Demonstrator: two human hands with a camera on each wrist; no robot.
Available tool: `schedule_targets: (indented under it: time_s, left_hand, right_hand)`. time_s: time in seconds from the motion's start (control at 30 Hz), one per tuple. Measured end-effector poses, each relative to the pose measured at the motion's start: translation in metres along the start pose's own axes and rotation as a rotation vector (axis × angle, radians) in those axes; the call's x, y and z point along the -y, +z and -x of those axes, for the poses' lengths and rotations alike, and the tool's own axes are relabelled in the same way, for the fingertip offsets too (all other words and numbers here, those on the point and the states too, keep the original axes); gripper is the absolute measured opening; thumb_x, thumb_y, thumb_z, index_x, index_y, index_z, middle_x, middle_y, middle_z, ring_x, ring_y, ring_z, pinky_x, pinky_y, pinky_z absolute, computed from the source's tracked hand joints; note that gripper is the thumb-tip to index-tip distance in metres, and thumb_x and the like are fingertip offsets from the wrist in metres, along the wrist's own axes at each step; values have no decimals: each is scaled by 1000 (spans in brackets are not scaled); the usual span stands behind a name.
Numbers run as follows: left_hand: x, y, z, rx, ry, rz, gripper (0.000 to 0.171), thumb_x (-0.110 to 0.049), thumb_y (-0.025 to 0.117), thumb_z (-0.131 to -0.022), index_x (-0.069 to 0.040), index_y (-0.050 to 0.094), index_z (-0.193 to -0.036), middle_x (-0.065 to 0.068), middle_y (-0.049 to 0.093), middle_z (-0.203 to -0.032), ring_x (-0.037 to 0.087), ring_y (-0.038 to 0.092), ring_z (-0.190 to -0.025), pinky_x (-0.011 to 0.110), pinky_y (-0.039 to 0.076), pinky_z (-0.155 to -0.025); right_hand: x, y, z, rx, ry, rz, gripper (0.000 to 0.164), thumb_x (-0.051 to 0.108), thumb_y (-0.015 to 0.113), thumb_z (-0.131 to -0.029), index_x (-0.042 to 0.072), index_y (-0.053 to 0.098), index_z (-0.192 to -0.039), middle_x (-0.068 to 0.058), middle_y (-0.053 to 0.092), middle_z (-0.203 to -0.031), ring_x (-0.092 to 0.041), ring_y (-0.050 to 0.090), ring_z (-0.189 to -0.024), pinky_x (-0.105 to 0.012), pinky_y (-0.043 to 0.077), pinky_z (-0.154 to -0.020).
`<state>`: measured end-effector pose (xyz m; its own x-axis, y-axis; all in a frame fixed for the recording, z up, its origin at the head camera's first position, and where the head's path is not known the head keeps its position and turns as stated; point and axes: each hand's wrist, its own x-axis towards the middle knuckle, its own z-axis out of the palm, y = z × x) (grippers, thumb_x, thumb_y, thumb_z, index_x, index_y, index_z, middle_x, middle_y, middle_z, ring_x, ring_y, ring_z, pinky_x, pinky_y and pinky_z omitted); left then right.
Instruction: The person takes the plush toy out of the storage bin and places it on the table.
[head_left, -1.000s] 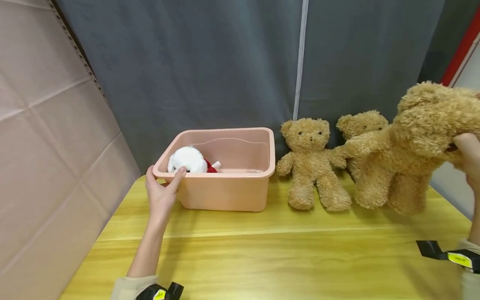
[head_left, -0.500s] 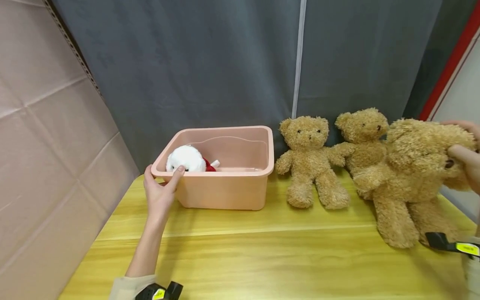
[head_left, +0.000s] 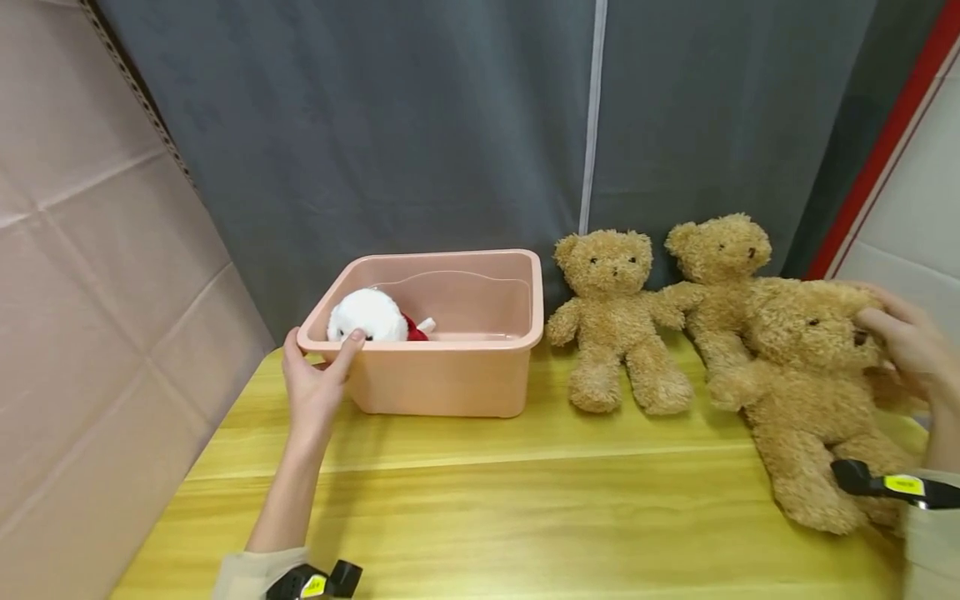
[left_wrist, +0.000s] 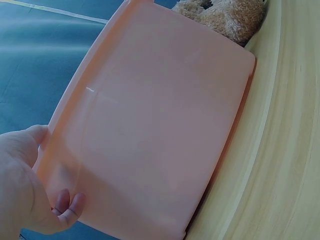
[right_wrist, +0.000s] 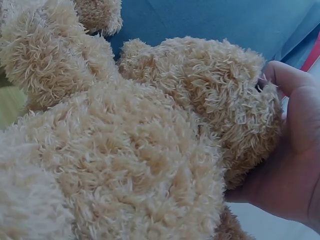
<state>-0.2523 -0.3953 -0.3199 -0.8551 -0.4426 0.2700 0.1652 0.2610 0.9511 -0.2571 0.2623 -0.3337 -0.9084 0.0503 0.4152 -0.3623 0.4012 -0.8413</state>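
At the front left corner of a pink plastic bin (head_left: 442, 385), my left hand (head_left: 311, 396) grips the rim, thumb over the edge. Inside the bin's left end lies a white plush toy (head_left: 367, 314) with a red part; its lower side is hidden by the bin wall. My right hand (head_left: 909, 342) holds a tan teddy bear (head_left: 810, 404) by the side of its head, near the face. This bear sits at the table's right side, facing partly right. In the right wrist view its curly fur (right_wrist: 135, 155) fills the frame, with the fingertips partly hidden behind its head.
Two more tan teddy bears stand in a row: one (head_left: 615, 325) right of the bin, another (head_left: 720, 250) behind the held bear and partly covered by it. A grey-blue curtain (head_left: 375, 125) hangs behind the wooden table (head_left: 480, 508). A pale wall (head_left: 97, 333) borders the left.
The right hand has brought the held teddy bear down and leftward, toward the table's front right, turning it more upright. More of the rear bear shows. The left hand keeps its grip on the bin.
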Motion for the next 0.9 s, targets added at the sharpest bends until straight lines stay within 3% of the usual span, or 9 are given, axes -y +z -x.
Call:
schedule_targets:
  time_s: [0.13, 0.2, 0.27, 0.37, 0.43, 0.47, 0.63, 0.83, 0.9]
  left_hand:
    - [0, 0, 0, 1, -4, 2, 92, -44, 73, -73, -17, 19, -143, 1, 30, -134, 19, 44, -84, 20, 46, -66]
    - [0, 0, 0, 0, -4, 5, 92, -44, 73, -73, -17, 19, -143, 1, 30, -134, 19, 44, -84, 20, 46, -65]
    - [0, 0, 0, 0, 1, 4, 92, -44, 74, -73, -16, 20, -143, 2, 31, -133, 19, 45, -83, 20, 47, -65]
    - [0, 1, -1, 2, 0, 5, 93, -44, 73, -73, -17, 19, -143, 1, 30, -134, 19, 45, -84, 21, 47, -66]
    - [0, 1, -1, 3, -5, 5, 93, -44, 74, -73, -18, 19, -143, 1, 29, -135, 19, 45, -86, 21, 48, -67]
    - [0, 1, -1, 4, -9, 2, 94, -44, 73, -73, -18, 18, -144, 0, 28, -136, 19, 45, -86, 21, 48, -67]
    - [1, 1, 0, 2, -14, 0, 95, -44, 73, -73, -17, 17, -144, 1, 27, -137, 19, 44, -87, 20, 47, -66]
    - [1, 2, -1, 7, -2, 8, 92, -44, 74, -73, -18, 19, -143, 1, 28, -135, 20, 45, -86, 21, 48, -66]
    - [2, 1, -1, 5, -3, 9, 92, -44, 74, -73, -18, 20, -143, 1, 29, -135, 20, 45, -85, 21, 48, -65]
  right_hand:
    - [6, 0, 0, 31, 48, 87, 42, 9, 39, -96, 28, 43, -134, 21, 50, -97, 2, 43, -79, -17, 37, -55]
    - [11, 3, 0, 54, 93, 194, 44, 20, 41, -98, 29, 34, -140, 18, 46, -105, 2, 41, -85, -26, 42, -66]
    - [18, 7, -1, 87, 144, 310, 53, 31, 43, -97, 27, 22, -146, 7, 42, -120, -9, 41, -98, -40, 41, -75]
    - [26, 13, -4, 130, 188, 450, 75, 41, 51, -92, 16, 9, -148, -19, 30, -136, -37, 37, -109, -62, 32, -74]
    - [29, 16, -5, 149, 212, 495, 87, 43, 57, -88, 9, 4, -147, -34, 20, -137, -55, 28, -110, -64, 31, -72]
    - [29, 17, -5, 148, 218, 516, 92, 43, 61, -86, 6, 3, -147, -36, 19, -136, -57, 27, -109, -64, 32, -71]
    - [27, 20, -6, 128, 197, 528, 95, 39, 67, -82, 2, 7, -145, -37, 25, -131, -55, 33, -104, -64, 35, -68]
    - [23, 19, -5, 171, 221, 445, 96, 36, 64, -85, 12, -6, -147, -37, 12, -140, -58, 22, -115, -69, 30, -75]
    - [25, 19, -5, 176, 232, 463, 97, 39, 63, -85, 15, -8, -147, -35, 8, -142, -59, 20, -117, -69, 29, -75]
